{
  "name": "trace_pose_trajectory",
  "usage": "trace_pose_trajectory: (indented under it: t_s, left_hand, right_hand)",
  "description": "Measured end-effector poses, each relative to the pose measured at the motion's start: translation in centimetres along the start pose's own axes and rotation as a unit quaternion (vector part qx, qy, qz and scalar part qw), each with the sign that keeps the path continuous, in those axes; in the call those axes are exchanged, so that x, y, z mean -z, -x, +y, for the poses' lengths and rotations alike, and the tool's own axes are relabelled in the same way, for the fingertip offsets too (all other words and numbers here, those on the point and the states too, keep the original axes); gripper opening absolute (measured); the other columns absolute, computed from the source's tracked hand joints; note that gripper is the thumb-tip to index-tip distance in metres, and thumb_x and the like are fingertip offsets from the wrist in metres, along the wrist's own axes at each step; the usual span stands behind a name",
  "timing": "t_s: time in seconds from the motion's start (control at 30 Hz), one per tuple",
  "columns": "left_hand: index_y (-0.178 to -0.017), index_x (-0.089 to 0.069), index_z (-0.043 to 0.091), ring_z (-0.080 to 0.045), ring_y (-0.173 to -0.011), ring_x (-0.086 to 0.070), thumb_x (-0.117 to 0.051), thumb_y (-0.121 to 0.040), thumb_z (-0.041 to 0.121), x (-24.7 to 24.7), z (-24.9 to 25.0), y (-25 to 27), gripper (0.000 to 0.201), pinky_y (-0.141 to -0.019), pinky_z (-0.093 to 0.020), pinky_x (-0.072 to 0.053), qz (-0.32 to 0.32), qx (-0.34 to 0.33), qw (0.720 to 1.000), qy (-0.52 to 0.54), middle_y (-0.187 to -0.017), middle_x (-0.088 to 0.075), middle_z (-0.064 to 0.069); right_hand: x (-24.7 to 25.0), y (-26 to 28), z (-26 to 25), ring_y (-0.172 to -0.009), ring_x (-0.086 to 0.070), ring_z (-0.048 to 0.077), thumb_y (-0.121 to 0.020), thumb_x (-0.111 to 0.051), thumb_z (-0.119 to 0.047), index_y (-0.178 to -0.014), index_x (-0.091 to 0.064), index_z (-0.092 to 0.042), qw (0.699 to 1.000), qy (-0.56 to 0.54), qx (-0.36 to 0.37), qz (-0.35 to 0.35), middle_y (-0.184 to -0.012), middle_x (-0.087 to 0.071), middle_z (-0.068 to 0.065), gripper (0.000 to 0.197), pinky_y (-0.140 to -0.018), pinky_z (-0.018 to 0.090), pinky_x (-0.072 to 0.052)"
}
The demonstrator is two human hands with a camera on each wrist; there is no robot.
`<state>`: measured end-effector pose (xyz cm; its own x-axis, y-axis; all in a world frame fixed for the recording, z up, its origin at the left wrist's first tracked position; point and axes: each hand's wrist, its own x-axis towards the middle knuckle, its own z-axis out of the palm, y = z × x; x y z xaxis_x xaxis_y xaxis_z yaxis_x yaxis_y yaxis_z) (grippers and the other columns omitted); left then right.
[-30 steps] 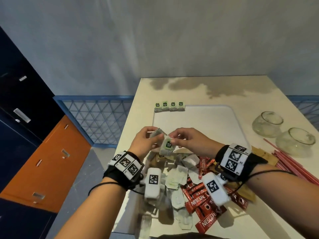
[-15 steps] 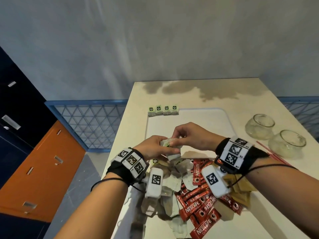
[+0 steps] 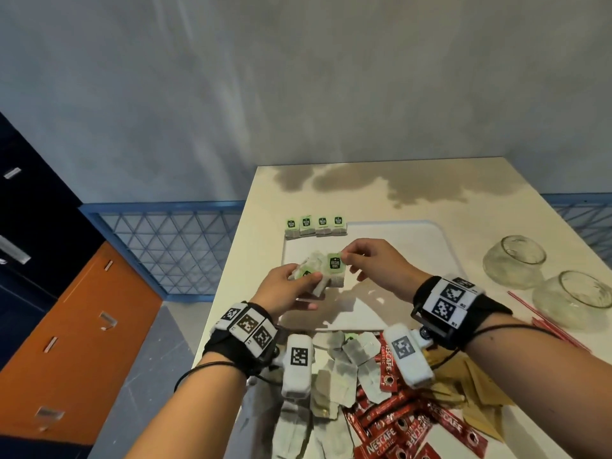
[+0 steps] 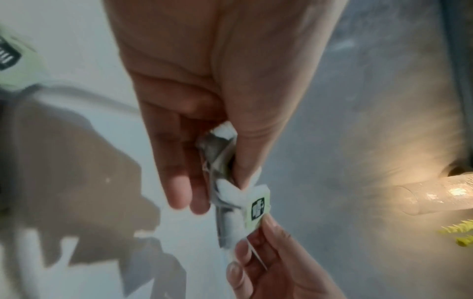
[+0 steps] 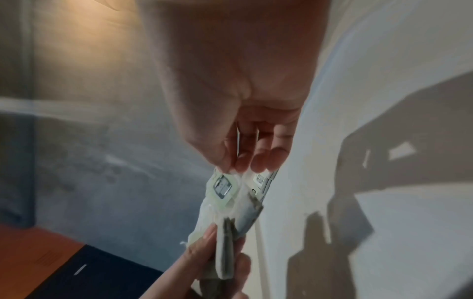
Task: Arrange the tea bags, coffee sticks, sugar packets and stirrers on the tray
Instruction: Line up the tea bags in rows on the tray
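Above the white tray's (image 3: 397, 246) near-left part, my left hand (image 3: 291, 286) grips a small bundle of tea bags (image 3: 314, 276). My right hand (image 3: 361, 260) pinches the green tag of one tea bag (image 3: 335, 264) at the top of that bundle. In the left wrist view the bundle of tea bags (image 4: 225, 182) sits between thumb and fingers, and the right hand's fingertips (image 4: 268, 222) hold the tag (image 4: 258, 208). In the right wrist view the tea bags (image 5: 230, 198) hang between both hands. A row of several tea bags (image 3: 314, 225) lies along the tray's far-left edge.
Loose tea bags (image 3: 344, 362), red coffee sticks (image 3: 407, 425) and brown sugar packets (image 3: 470, 385) lie heaped on the table's near edge. Two glass jars (image 3: 513, 260) (image 3: 576, 293) lie on their sides at the right, with red stirrers (image 3: 543, 323) beside them. The table's left edge drops to the floor.
Both hands have moved away from the pile and out over the tray with the tea bags. The right hand now pinches one bag's tag at the top.
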<state>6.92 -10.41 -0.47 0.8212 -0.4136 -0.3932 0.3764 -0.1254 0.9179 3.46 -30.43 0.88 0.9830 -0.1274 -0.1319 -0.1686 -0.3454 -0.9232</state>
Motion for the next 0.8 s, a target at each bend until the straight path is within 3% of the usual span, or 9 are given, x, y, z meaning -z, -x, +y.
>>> trace_pose_trajectory:
  t_s: [0.13, 0.27, 0.37, 0.47, 0.57, 0.67, 0.8]
  left_hand:
    - [-0.105, -0.062, -0.003, -0.023, -0.071, -0.071, -0.069, -0.088, 0.005, 2.4, -0.2, -2.6, 0.020, -0.058, -0.028, -0.061, 0.100, 0.020, 0.994, 0.049, -0.096, -0.070, -0.019]
    - [-0.099, -0.062, 0.001, -0.022, -0.071, -0.071, -0.074, -0.084, 0.005, 4.3, -0.1, -4.8, 0.020, -0.062, -0.030, -0.062, 0.133, 0.036, 0.987, 0.083, -0.093, -0.071, -0.017]
    - [-0.100, -0.063, 0.001, -0.026, -0.078, -0.071, -0.077, -0.079, 0.003, 5.5, 0.2, -6.0, 0.026, -0.060, -0.029, -0.061, 0.140, 0.038, 0.986, 0.085, -0.096, -0.072, -0.018]
    - [-0.104, -0.064, -0.002, -0.022, -0.076, -0.071, -0.079, -0.077, 0.003, 6.4, 0.3, -7.2, 0.031, -0.059, -0.027, -0.061, 0.140, 0.035, 0.985, 0.097, -0.095, -0.073, -0.017]
    - [-0.101, -0.065, -0.001, -0.020, -0.072, -0.069, -0.076, -0.079, 0.001, 6.9, 0.5, -8.2, 0.025, -0.055, -0.026, -0.060, 0.141, 0.037, 0.980, 0.135, -0.091, -0.071, -0.016]
    - [-0.101, -0.064, -0.001, -0.020, -0.068, -0.068, -0.073, -0.082, 0.001, 7.4, 0.4, -8.9, 0.022, -0.057, -0.027, -0.061, 0.138, 0.046, 0.977, 0.155, -0.087, -0.070, -0.015]
    - [-0.099, -0.060, -0.006, -0.022, -0.066, -0.070, -0.064, -0.090, 0.002, 7.9, 0.3, -9.6, 0.013, -0.060, -0.030, -0.062, 0.125, 0.062, 0.972, 0.192, -0.087, -0.067, -0.018]
  right_hand:
    - [-1.2, -2.6, 1.4, -0.062, -0.058, 0.015, -0.098, -0.056, -0.011, -0.090, -0.062, -0.005, 0.999, -0.030, -0.042, -0.009, -0.075, -0.061, 0.008, 0.011, -0.059, 0.026, -0.051]
    - [-2.8, -6.1, 2.6, -0.057, -0.060, 0.021, -0.094, -0.060, -0.010, -0.083, -0.066, -0.008, 0.997, 0.038, -0.062, 0.000, -0.067, -0.066, 0.011, 0.013, -0.055, 0.028, -0.053]
    - [-3.8, -8.8, 2.6, -0.048, -0.058, 0.010, -0.090, -0.061, -0.010, -0.073, -0.066, -0.014, 0.993, 0.112, -0.029, 0.028, -0.059, -0.066, 0.001, 0.018, -0.058, 0.025, -0.052]
    - [-5.1, -11.2, 2.2, -0.052, -0.055, 0.004, -0.089, -0.062, -0.012, -0.073, -0.068, -0.015, 0.990, 0.129, -0.004, 0.053, -0.056, -0.061, -0.008, 0.017, -0.066, 0.025, -0.052]
    - [-6.3, -13.2, 1.5, -0.044, -0.053, 0.004, -0.091, -0.061, -0.012, -0.076, -0.068, -0.011, 0.992, 0.109, -0.007, 0.071, -0.054, -0.059, -0.004, 0.016, -0.055, 0.025, -0.051]
    - [-7.0, -14.9, 0.8, -0.045, -0.055, 0.011, -0.091, -0.059, -0.010, -0.077, -0.069, -0.008, 0.991, 0.109, -0.005, 0.076, -0.053, -0.059, -0.002, 0.017, -0.055, 0.030, -0.054]
    - [-7.3, -16.7, 0.3, -0.047, -0.057, 0.012, -0.090, -0.058, -0.009, -0.077, -0.069, -0.010, 0.990, 0.113, -0.010, 0.087, -0.053, -0.060, -0.003, 0.017, -0.052, 0.024, -0.052]
